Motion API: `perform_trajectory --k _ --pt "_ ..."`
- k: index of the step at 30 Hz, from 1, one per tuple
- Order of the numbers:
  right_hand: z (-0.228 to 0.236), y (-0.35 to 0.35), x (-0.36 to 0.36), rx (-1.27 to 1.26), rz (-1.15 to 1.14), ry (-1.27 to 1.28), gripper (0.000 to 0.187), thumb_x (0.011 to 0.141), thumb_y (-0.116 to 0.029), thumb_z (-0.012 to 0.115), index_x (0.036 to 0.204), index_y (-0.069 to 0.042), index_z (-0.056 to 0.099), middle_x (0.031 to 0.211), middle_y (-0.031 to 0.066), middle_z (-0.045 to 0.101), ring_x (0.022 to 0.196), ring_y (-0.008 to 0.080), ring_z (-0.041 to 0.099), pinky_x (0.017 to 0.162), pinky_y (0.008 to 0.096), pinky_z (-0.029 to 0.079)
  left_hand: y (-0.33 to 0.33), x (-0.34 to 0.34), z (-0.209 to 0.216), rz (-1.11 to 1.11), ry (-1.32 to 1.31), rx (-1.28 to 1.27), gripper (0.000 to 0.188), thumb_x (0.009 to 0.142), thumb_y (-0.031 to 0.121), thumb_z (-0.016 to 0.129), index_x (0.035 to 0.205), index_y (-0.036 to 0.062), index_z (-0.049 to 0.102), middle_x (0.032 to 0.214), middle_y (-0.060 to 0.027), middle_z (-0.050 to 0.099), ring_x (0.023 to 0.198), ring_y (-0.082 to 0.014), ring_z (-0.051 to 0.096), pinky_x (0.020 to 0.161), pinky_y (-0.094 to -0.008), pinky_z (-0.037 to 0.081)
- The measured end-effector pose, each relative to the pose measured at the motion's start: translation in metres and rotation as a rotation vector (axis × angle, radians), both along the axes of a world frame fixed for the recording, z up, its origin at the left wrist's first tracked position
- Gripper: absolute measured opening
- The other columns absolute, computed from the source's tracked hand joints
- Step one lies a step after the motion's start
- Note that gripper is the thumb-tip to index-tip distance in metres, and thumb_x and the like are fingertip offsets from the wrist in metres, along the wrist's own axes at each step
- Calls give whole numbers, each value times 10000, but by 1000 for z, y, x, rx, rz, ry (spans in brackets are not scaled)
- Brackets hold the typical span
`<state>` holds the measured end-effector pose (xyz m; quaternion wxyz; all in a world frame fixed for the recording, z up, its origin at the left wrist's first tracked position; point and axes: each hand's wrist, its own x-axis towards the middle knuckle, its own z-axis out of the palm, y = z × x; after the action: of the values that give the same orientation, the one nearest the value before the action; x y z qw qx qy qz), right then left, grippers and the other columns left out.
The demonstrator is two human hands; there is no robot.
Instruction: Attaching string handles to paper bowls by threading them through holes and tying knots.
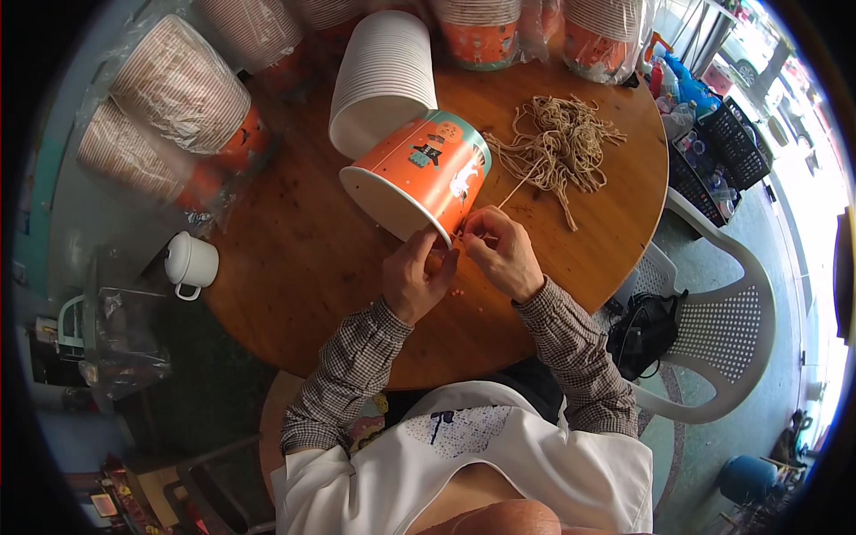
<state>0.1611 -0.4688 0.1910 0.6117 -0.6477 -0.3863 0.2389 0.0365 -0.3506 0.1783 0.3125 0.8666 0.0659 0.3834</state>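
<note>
An orange paper bucket [412, 175] with a green base band and cartoon figures lies on its side, its mouth tilted toward me. My left hand [417, 275] grips its white rim at the lower right, thumb and fingers close together. Just right of that rim, my right hand [506, 253] is closed in a pinch on a thin beige string [511, 193]. The strand runs back to a tangled heap of string [563, 147] on the wooden table [303, 294]. My fingers hide the spot where string and bucket meet.
Behind the bucket lies a stack of white nested buckets [382, 76]. Plastic-wrapped bucket stacks [183, 85] line the table's far and left edges. A white enamel mug [191, 261] stands at the left edge. To the right are a plastic chair [727, 330] and black crates [731, 147].
</note>
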Motion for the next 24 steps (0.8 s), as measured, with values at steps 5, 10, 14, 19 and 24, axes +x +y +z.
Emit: perform_trajectory --k 5,10,14,19,24 --pt "6 -2 -4 -25 -36 -55 115 828 -47 572 894 46 570 884 80 579 790 115 576 709 256 498 0 0 0 4 69 -3 321 791 47 689 1087 23 569 850 -88 629 700 -201 668 601 -321 535" --pt "5 -1 -4 -29 -15 -97 114 828 -45 574 903 40 577 832 76 599 752 118 584 704 264 507 -1 0 2 -2 79 2 323 788 44 690 1088 21 569 844 -91 628 710 -208 664 604 -324 533" --pt "2 0 -5 -4 -26 -78 114 845 -51 586 922 34 586 847 75 614 783 117 599 717 268 520 -2 1 2 -4 18 2 312 801 11 667 1097 5 567 905 -121 615 758 -239 655 629 -340 531" --pt "-1 3 -9 12 -7 5 118 876 -55 612 964 21 594 847 65 638 793 112 618 704 259 529 -1 2 2 -3 -33 40 300 826 -13 636 1118 -3 569 978 -150 600 806 -276 647 670 -356 527" --pt "-1 3 -13 2 -77 -67 119 875 -54 623 964 22 603 827 70 655 752 113 632 686 252 528 -1 -1 0 -79 -108 -165 209 841 -55 598 1048 -26 606 946 -157 625 810 -262 639 689 -336 515"
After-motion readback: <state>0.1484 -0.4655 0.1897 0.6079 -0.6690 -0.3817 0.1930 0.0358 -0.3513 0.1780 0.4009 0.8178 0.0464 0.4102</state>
